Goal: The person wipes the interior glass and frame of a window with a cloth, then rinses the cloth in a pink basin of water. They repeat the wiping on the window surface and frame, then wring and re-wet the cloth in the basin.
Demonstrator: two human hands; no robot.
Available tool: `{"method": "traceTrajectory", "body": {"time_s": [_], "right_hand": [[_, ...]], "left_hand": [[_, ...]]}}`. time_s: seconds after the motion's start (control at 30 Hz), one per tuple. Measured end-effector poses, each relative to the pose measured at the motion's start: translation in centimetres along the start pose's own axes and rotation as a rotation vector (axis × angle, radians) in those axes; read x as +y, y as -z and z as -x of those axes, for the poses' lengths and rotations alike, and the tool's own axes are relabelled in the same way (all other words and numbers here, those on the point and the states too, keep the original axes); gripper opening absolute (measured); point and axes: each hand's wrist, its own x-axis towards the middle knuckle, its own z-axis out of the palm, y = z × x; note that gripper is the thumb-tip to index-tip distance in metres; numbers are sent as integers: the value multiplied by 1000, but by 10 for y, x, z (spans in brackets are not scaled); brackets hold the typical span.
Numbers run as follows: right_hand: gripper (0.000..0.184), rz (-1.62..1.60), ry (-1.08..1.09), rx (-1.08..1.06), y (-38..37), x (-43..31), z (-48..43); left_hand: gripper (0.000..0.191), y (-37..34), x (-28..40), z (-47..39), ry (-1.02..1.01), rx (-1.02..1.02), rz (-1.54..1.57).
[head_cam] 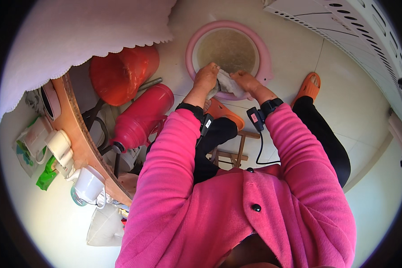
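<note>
A pink plastic basin (265,60) stands on the tiled floor before me, with cloudy greyish-brown water in it. Over its near rim, my left hand (206,77) grips one side of a wet, light-grey cloth (228,83). The cloth's other side is in my right hand (246,81), so it spans the gap between both hands. Part of it hangs below my left hand, outside the rim. Some fingertips are hidden by the hands and the cloth folds.
Left of me lie a red thermos flask (144,117) and a red bucket (124,73), beside a wooden table edge (87,134) bearing a white teapot (89,184) and cups. A white perforated metal panel (341,26) stands at right. A wooden stool (234,155) is under me.
</note>
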Motion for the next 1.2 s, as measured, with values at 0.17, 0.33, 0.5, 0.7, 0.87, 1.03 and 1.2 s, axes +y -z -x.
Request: {"method": "traceTrajectory", "body": {"time_s": [0.17,0.33,0.5,0.7,0.87,1.03,1.2], "right_hand": [[31,-238,107,73,9,-3,5],[40,-142,464,407,16,-11,3],[42,-172,581,354,21,-25,2],[46,-122,628,303,19,-35,18],[48,177,763,362,-1,-31,29],[49,-7,667,419,-11,-13,24],[51,-104,481,232,-4,7,12]], "left_hand": [[21,16,1,-2,-8,-119,178],[17,21,2,-9,-174,-21,305],[16,25,7,-8,-305,106,363],[17,26,8,-10,212,13,966],[37,24,5,-12,238,193,993],[50,31,11,-5,274,143,1189],[49,31,18,-3,257,81,1242]]}}
